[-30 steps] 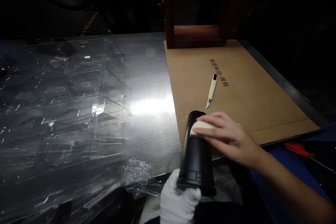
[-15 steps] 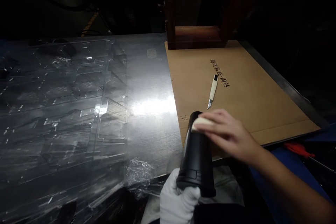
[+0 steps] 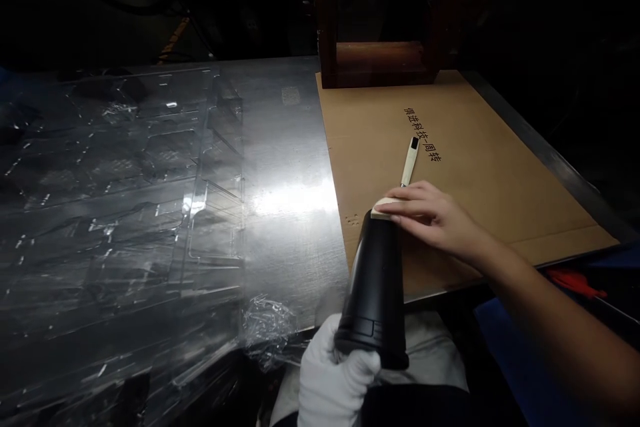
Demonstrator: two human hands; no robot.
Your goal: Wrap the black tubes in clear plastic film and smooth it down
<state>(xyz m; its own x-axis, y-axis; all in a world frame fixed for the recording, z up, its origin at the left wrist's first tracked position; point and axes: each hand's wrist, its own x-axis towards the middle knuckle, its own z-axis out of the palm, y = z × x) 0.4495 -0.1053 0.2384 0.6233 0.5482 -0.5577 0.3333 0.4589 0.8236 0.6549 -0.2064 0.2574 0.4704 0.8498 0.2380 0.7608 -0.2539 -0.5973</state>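
Note:
My left hand (image 3: 336, 373), in a white glove, grips the near end of a black cylindrical housing (image 3: 377, 280). The cylinder tilts up and away from me over the table's front edge. Bare, my right hand (image 3: 433, 217) pinches a small cream-coloured pad (image 3: 385, 207), perhaps a sponge, and rests it on the cylinder's far end. Just beyond those fingers lies a craft knife (image 3: 411, 161) with a pale handle and dark butt; its blade is mostly hidden behind my right hand.
Clear plastic trays (image 3: 150, 167) cover the left side of the metal table (image 3: 285, 147). Crumpled clear film (image 3: 270, 330) sits at its front edge. A cardboard sheet (image 3: 470, 173) with printed characters lies to the right, below a dark red wooden frame (image 3: 380, 57). Something red (image 3: 577, 282) is at far right.
My right hand has slid the cream pad up the cylinder to its far end. My left hand keeps its hold on the near end.

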